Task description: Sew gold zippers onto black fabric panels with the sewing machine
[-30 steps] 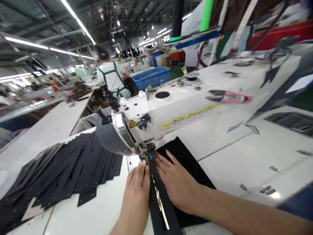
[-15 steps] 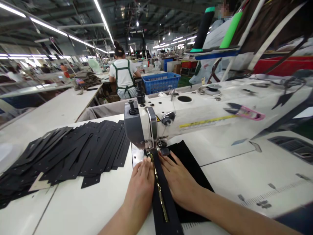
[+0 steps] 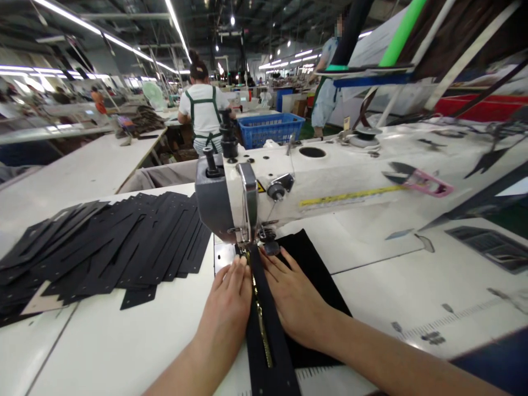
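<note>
"So, surface and room first?"

"White table (image 3: 124, 352), seam lines across it, ruler marks printed near the right side. White sewing machine (image 3: 330, 170) on it; pink-handled snips (image 3: 429, 180) lie on its arm, near a yellow measuring strip (image 3: 350, 195). Large workshop, dark roof, rows of tube lights. One co-worker (image 3: 206, 110), back turned, green straps over a white top; a second person (image 3: 325, 99) upright farther right. Another pale table (image 3: 82, 165) beyond, at left."

"Containers?"

"Blue slatted basket (image 3: 268, 132) behind the machine, beside the co-worker; contents can't be made out. Red bin (image 3: 482, 104) at far right, partly hidden; contents unclear too."

"And loose stock?"

"Overlapping heap of black pieces (image 3: 124, 242), left of the machine, many with slots and small holes."

"Where's the work, and how's the grip?"

"Black strip (image 3: 272, 324) with a gold zipper (image 3: 260, 319) along its middle, running toward the wearer, far end at the needle area. Left hand (image 3: 229, 302) laid flat along its left edge, fingers together. Right hand (image 3: 297, 297) flat along the right edge, fingers slightly spread, over black cloth (image 3: 319, 269). Both grips open, pressing rather than clasping."
</note>
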Available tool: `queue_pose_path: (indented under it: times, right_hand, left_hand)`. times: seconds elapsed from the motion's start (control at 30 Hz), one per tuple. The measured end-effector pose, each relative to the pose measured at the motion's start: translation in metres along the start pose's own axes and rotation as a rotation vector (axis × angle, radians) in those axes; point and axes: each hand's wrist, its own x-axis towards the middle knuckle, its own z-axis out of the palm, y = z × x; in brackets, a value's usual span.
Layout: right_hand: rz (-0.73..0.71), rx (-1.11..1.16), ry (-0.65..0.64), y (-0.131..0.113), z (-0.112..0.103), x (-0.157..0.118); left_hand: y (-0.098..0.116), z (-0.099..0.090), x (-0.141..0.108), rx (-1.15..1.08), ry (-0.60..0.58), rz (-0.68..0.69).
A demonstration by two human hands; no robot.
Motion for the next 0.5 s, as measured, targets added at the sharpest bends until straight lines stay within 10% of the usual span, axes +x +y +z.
queue_pose_path:
  times: [0.5]
  right_hand:
    - [0.013, 0.055, 0.060, -0.0014, 0.0040, 0.0037]
  left_hand:
    - [-0.0042, 0.0012, 0.0044, -0.176, 0.004, -0.069]
